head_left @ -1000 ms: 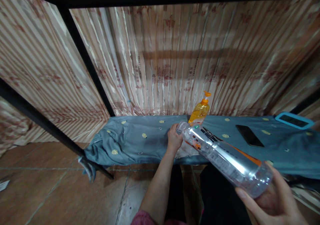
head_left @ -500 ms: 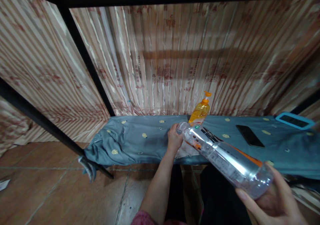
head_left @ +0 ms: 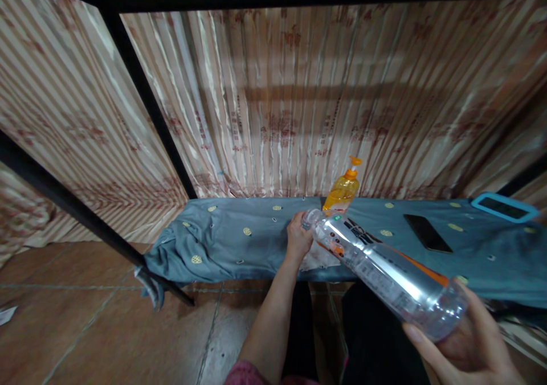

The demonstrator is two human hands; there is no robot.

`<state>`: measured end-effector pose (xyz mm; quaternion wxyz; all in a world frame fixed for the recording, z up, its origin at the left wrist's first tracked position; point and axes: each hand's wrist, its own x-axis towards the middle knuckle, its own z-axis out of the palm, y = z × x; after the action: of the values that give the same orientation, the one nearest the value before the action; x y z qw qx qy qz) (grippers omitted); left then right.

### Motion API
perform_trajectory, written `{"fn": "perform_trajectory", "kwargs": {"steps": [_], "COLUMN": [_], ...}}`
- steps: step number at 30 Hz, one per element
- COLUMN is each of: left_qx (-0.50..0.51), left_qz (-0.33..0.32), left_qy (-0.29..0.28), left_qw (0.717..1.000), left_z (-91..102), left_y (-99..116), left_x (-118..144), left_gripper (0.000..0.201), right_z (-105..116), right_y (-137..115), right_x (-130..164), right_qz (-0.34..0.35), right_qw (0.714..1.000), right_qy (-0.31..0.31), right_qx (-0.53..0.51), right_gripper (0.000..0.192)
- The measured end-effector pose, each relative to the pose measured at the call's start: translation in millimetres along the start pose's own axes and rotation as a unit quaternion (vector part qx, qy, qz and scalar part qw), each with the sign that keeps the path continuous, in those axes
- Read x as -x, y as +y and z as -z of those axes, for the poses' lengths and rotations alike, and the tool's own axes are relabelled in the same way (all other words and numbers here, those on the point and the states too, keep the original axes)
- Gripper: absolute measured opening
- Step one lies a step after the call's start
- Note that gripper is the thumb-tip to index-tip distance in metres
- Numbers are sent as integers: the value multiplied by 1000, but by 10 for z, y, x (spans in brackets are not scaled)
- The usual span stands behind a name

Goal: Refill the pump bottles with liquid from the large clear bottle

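A large clear plastic bottle (head_left: 395, 277) with a silver, orange and black label lies slanted in front of me, its neck to the upper left. My right hand (head_left: 474, 339) grips it round the base, thumb on the near side. At the neck is my left hand (head_left: 298, 237), its fingers closed there and partly hidden behind the bottle. Under the bottle's upper part, a crumpled whitish sheet (head_left: 318, 259) rests on the cloth, mostly covered. Just beyond the neck stands an orange pump bottle (head_left: 342, 191) of yellow liquid.
A grey-blue patterned cloth (head_left: 231, 242) covers the low bench. On its right side lie a dark phone (head_left: 427, 233) and a blue-framed oval object (head_left: 504, 207). Black metal posts (head_left: 145, 94) stand at the left, with striped curtains (head_left: 282, 89) behind.
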<state>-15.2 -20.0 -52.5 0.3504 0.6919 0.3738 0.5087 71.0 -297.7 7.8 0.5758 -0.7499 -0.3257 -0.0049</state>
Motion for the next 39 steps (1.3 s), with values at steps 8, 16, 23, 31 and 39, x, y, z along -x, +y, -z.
{"fn": "perform_trajectory", "kwargs": {"steps": [8,16,23,31,39], "left_qx": [2,-5,9,-1,1], "left_qz": [3,-3,3,1,-1], "left_qy": [1,-5,-3,-3,-2], "left_qw": [1000,1000,1000,1000,1000], "left_z": [18,20,20,20,17], "left_y": [23,14,21,22,23], "left_x": [1,3,7,3,4], "left_gripper": [18,18,20,19,19], "right_z": [-22,13,-9,-4,-36], "right_y": [-122,-21,-64,-30,-116], "right_x": [-15,-9,1,-2,-2], "right_qz": [-2,-9,-40,-30,-33], "right_qw": [1000,1000,999,1000,998], "right_qy": [-1,-6,4,-1,-21], "right_qx": [-11,-21,-12,-6,-39], "right_gripper": [108,109,110,108,110]}}
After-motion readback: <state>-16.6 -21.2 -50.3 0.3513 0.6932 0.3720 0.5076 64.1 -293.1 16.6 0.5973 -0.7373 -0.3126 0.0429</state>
